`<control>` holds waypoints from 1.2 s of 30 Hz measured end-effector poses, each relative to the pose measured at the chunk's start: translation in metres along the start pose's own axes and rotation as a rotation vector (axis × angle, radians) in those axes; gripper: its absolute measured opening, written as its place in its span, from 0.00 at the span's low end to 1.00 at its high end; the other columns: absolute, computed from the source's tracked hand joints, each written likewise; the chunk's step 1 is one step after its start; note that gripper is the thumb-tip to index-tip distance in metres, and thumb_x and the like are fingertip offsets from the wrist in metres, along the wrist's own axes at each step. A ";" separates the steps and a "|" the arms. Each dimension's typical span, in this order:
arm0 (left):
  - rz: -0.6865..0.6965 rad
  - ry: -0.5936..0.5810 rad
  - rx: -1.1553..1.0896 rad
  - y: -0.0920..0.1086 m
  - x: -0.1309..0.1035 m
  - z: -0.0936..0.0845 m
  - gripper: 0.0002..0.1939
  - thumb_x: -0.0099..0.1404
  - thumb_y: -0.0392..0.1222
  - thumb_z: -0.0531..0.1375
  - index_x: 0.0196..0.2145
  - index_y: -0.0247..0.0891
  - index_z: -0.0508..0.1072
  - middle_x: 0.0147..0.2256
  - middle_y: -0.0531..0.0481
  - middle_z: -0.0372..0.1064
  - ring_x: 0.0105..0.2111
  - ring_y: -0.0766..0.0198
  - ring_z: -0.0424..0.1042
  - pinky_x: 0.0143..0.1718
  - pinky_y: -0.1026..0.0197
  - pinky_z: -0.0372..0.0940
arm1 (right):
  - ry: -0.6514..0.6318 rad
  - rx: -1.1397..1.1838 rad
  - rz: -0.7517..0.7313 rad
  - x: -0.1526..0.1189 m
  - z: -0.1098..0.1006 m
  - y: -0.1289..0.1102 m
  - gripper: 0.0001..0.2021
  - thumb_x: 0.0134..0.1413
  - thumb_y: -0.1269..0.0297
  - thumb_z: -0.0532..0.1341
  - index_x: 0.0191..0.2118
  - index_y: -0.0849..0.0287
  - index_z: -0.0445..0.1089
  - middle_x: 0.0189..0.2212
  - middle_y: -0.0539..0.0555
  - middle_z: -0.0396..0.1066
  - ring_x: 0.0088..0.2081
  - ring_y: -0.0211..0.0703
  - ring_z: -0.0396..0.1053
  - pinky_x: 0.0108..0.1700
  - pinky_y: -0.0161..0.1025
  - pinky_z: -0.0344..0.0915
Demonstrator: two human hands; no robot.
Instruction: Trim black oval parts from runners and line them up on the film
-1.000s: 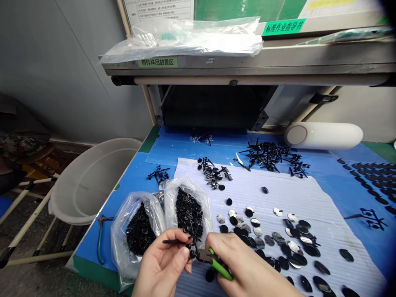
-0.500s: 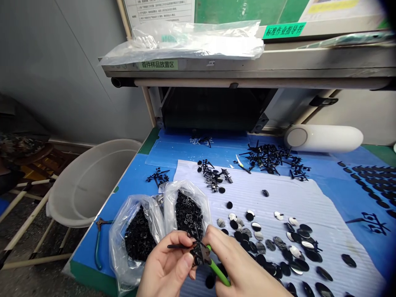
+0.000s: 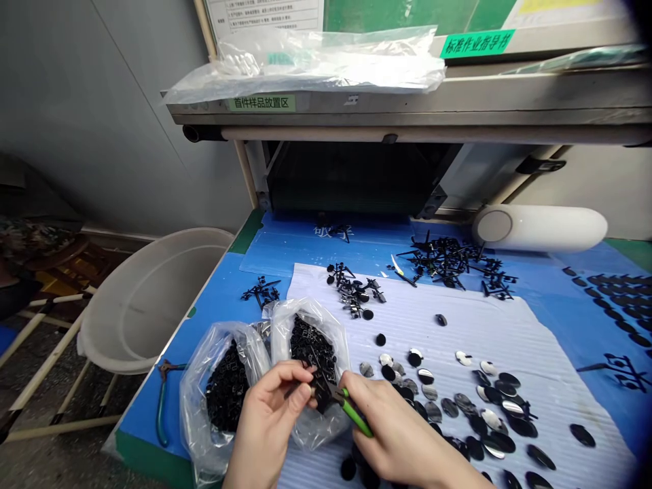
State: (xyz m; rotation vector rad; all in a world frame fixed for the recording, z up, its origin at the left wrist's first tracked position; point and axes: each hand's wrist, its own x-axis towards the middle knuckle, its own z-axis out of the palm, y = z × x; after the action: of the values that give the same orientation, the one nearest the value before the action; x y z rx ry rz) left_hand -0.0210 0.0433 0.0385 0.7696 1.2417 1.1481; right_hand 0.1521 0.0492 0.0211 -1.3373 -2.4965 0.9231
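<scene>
My left hand (image 3: 272, 418) pinches a small black plastic sprue piece (image 3: 320, 397) between thumb and fingers. My right hand (image 3: 394, 431) is wrapped round green-handled nippers (image 3: 357, 415), whose jaws meet the piece; whether they are fully closed on it I cannot tell. Both hands are over the front of a clear plastic bag (image 3: 333, 333) filled with tiny black parts. Left of it stands a second clear bag (image 3: 191, 407) with similar parts, close beside my left hand. Loose black discs (image 3: 502, 441) lie scattered to the right of my right hand, several showing shiny faces.
Teal-handled pliers (image 3: 161, 407) lie by the table's left edge. Black sprues form a heap (image 3: 448, 261) at the back. Rows of black discs (image 3: 621, 299) lie far right, near a white cylinder (image 3: 545, 227). A large pale bin (image 3: 132, 312) stands left of the table.
Both hands have moved slightly up, over the right bag, with the nippers and the piece. The left fingers have shifted on the piece, and the dark stick across them no longer shows clearly.
</scene>
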 end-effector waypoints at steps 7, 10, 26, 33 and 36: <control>0.296 0.230 0.281 -0.001 0.008 0.001 0.03 0.50 0.38 0.62 0.24 0.40 0.76 0.42 0.45 0.68 0.40 0.59 0.67 0.38 0.66 0.62 | 0.140 -0.156 0.159 0.003 -0.003 0.002 0.12 0.34 0.76 0.50 0.30 0.57 0.51 0.29 0.51 0.57 0.31 0.45 0.58 0.29 0.37 0.51; 0.180 0.208 0.084 -0.003 -0.003 0.005 0.04 0.49 0.41 0.63 0.23 0.39 0.76 0.40 0.44 0.71 0.40 0.57 0.68 0.38 0.65 0.63 | 0.164 -0.019 0.120 0.003 -0.004 -0.007 0.14 0.34 0.76 0.50 0.33 0.57 0.52 0.30 0.51 0.55 0.33 0.44 0.57 0.32 0.38 0.54; -0.011 0.225 -0.247 0.002 -0.021 0.014 0.08 0.42 0.44 0.67 0.18 0.38 0.74 0.34 0.47 0.73 0.35 0.63 0.70 0.35 0.70 0.63 | 0.129 0.156 0.004 0.000 -0.005 -0.020 0.20 0.31 0.80 0.49 0.36 0.57 0.51 0.33 0.52 0.54 0.36 0.43 0.56 0.38 0.39 0.57; 0.040 0.215 -0.225 0.003 -0.023 0.014 0.07 0.43 0.43 0.66 0.19 0.38 0.75 0.34 0.47 0.73 0.38 0.62 0.70 0.38 0.71 0.62 | 0.131 0.075 -0.016 -0.004 0.000 -0.018 0.17 0.35 0.79 0.50 0.36 0.58 0.52 0.32 0.52 0.56 0.35 0.43 0.57 0.36 0.39 0.57; 0.041 0.218 -0.213 0.001 -0.023 0.012 0.07 0.44 0.44 0.66 0.19 0.38 0.75 0.35 0.46 0.73 0.38 0.61 0.69 0.38 0.70 0.62 | 0.086 0.053 -0.022 -0.003 0.002 -0.016 0.15 0.36 0.80 0.49 0.33 0.57 0.51 0.29 0.51 0.56 0.31 0.41 0.57 0.32 0.37 0.56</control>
State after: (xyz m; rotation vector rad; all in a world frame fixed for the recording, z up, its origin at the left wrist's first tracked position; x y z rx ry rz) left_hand -0.0087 0.0237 0.0493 0.5230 1.2612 1.4016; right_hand 0.1416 0.0396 0.0300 -1.3023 -2.4009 0.9005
